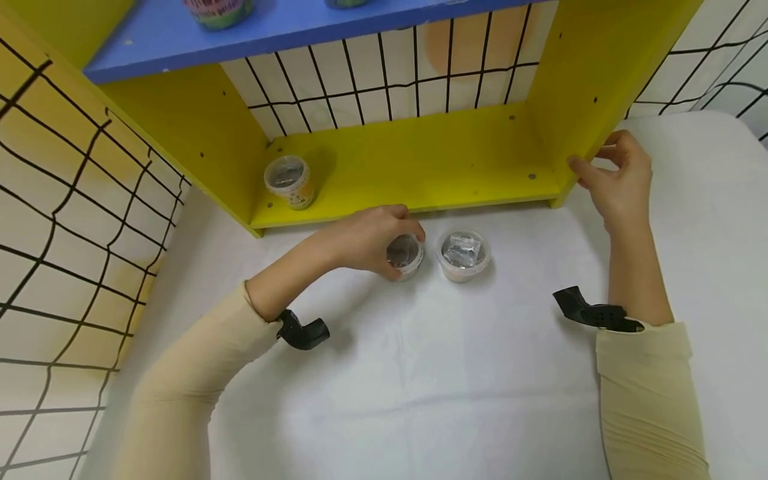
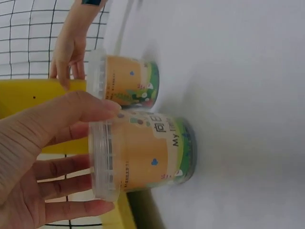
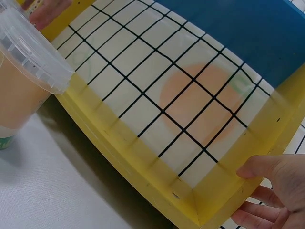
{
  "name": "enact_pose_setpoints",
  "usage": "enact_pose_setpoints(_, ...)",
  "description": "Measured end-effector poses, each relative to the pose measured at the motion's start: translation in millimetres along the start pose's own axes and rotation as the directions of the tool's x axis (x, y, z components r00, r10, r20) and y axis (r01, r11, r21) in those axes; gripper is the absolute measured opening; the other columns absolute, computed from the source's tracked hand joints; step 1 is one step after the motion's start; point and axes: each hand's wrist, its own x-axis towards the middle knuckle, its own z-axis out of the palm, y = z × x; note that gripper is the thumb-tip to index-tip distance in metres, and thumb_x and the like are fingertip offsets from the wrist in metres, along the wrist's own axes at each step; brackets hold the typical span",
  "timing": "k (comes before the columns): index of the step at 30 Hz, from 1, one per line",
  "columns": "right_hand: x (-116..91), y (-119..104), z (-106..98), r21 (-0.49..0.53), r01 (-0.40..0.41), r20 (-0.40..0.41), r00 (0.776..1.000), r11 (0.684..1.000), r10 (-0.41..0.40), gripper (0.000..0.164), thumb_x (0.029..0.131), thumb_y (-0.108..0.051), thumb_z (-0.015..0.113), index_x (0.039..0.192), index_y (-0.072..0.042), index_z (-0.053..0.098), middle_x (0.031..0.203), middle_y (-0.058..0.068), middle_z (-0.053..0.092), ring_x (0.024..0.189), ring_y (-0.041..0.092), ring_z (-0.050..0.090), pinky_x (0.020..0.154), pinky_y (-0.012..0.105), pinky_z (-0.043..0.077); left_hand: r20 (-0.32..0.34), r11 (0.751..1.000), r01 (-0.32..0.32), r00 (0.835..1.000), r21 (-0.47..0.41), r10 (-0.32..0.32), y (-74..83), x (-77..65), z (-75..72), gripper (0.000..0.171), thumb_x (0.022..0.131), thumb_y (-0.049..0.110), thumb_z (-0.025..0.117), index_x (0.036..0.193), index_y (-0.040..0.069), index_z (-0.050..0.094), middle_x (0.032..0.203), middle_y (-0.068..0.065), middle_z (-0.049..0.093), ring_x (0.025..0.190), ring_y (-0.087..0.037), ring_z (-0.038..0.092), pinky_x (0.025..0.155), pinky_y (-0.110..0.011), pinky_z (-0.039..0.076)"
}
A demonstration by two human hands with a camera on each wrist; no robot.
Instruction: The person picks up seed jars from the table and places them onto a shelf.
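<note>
My left hand (image 1: 373, 239) grips a small plastic tub (image 2: 147, 155) near its rim, thumb on one side and fingers on the other. The tub has a clear lid and an orange and green printed label; its base is close over the white cloth in the left wrist view. A matching tub (image 1: 463, 256) stands just right of it, with a silvery packet showing under the lid. My right hand (image 1: 625, 179) pinches the front edge of the yellow shelf's right side panel (image 3: 281, 126), its thumb on the inner face.
A third tub (image 1: 289, 181) stands at the left end of the yellow bottom board (image 1: 414, 160). Above runs a blue shelf board (image 1: 288, 30), bearing a partly visible tub (image 1: 219, 12). Black wire mesh (image 1: 78, 200) rises at the left and behind the shelf.
</note>
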Motion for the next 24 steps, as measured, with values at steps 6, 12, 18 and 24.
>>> enact_pose_setpoints(6, 0.0, -0.1, 0.6, -0.008, -0.011, 0.005, 1.0, 1.0, 0.011, 0.025, 0.082, -0.016, 0.068, 0.102, -0.025, 0.056, 0.099, -0.01, 0.05, 0.067, -0.003, 0.06, 0.061, 0.009, 0.047, -0.021, 0.999, -0.035, 0.999, -0.019, 0.035, 1.8, -7.4, -13.4, 0.054, 0.07, 0.029, 0.077, 0.12, 0.019, 0.058, 0.117, -0.005, 0.053, 0.095, -0.017, 0.052, 0.083, -0.027, 0.046)
enact_pose_setpoints(12, -0.5, -0.3, 1.2, -0.004, -0.016, 0.0, 1.0, 1.0, 0.016, 0.025, 0.082, -0.016, 0.068, 0.103, -0.025, 0.056, 0.099, -0.01, 0.05, 0.067, -0.003, 0.06, 0.061, 0.008, 0.047, -0.031, 0.998, -0.056, 0.998, -0.005, 0.055, 5.8, -12.1, -22.1, 0.052, 0.071, 0.03, 0.076, 0.12, 0.019, 0.058, 0.118, -0.005, 0.053, 0.096, -0.016, 0.052, 0.083, -0.026, 0.046)
enact_pose_setpoints(18, -0.4, 0.5, 3.4, -0.003, -0.008, 0.0, 1.0, 1.0, 0.008, 0.025, 0.082, -0.014, 0.067, 0.103, -0.025, 0.057, 0.099, -0.01, 0.05, 0.067, -0.003, 0.06, 0.061, 0.009, 0.048, -0.056, 0.998, -0.059, 0.997, -0.027, 0.058, 3.3, -14.4, -33.0, 0.053, 0.072, 0.025, 0.076, 0.121, 0.016, 0.057, 0.119, -0.006, 0.053, 0.098, -0.018, 0.052, 0.083, -0.026, 0.047)
enact_pose_setpoints(24, -0.6, 1.1, 0.1, -0.016, -0.01, -0.004, 1.0, 1.0, 0.01, 0.024, 0.082, -0.016, 0.068, 0.1, -0.025, 0.056, 0.099, -0.011, 0.049, 0.066, -0.004, 0.06, 0.06, 0.008, 0.047, -0.126, 1.0, 0.016, 0.992, 0.027, -0.013, -10.6, -5.3, -52.4, 0.053, 0.072, 0.024, 0.074, 0.121, 0.016, 0.057, 0.12, -0.005, 0.051, 0.097, -0.018, 0.051, 0.08, -0.028, 0.048)
